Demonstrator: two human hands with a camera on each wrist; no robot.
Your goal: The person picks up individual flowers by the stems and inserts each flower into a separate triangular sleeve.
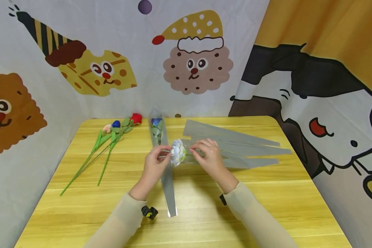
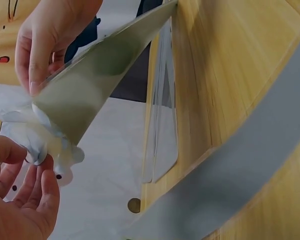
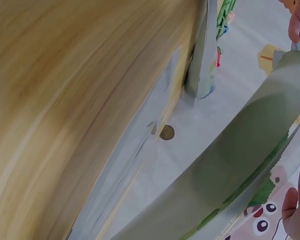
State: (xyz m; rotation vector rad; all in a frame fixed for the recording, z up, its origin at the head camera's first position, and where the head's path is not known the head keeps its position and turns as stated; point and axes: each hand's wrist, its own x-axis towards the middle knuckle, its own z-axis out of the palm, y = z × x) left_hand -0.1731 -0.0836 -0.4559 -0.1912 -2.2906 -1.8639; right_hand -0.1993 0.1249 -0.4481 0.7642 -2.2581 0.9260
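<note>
My left hand (image 1: 155,163) pinches the petals of a white artificial flower (image 1: 177,152) above the middle of the table. Opposite it, my right hand (image 1: 209,156) pinches the open rim of a translucent flower sleeve (image 2: 95,75), as the left wrist view shows. The flower head (image 2: 40,131) sits at the sleeve's wide mouth, partly outside it. Its green stem and leaf (image 3: 262,192) run inside the sleeve in the right wrist view. Beneath my left hand lies a wrapped blue rose (image 1: 156,124) in a long grey sleeve (image 1: 168,193).
Several flat grey sleeves (image 1: 232,132) lie fanned out at the back right. To the left rest a red rose (image 1: 136,119), a blue rose (image 1: 116,124) and a pale pink flower (image 1: 106,128) with long green stems. A printed cloth (image 1: 117,106) hangs behind the wooden table (image 1: 204,213).
</note>
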